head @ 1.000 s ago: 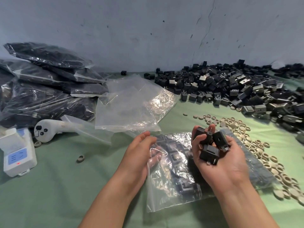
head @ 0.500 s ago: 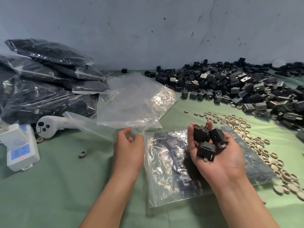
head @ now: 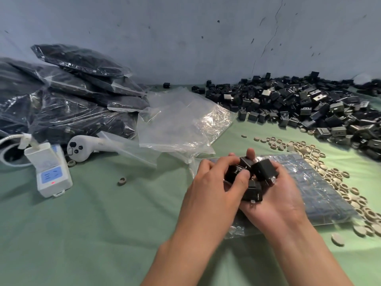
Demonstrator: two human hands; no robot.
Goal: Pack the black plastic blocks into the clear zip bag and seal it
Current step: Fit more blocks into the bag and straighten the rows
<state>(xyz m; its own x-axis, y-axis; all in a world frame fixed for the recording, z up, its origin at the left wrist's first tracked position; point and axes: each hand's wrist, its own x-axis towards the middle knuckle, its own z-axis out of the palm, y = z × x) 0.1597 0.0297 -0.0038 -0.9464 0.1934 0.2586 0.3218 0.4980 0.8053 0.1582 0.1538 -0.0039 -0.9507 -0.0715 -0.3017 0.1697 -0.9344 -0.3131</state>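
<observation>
My right hand [head: 276,201] lies palm up and cups a few black plastic blocks [head: 265,169] above the clear zip bag [head: 315,190]. That bag lies flat on the green cloth, holds rows of black blocks, and is partly hidden under both hands. My left hand [head: 214,188] reaches across and pinches one of the blocks in the right palm with thumb and fingers. A big heap of loose black blocks [head: 309,104] lies at the back right.
Filled bags of black blocks [head: 68,104] are stacked at the left. Empty clear bags [head: 181,122] lie in the middle. A white controller [head: 86,148], a white device with a cable [head: 51,172] and scattered beige rings [head: 334,178] are also on the green cloth [head: 103,223].
My left hand left the bag's left edge and moved right onto the blocks in my right palm, pinching one. The right hand stayed over the bag.
</observation>
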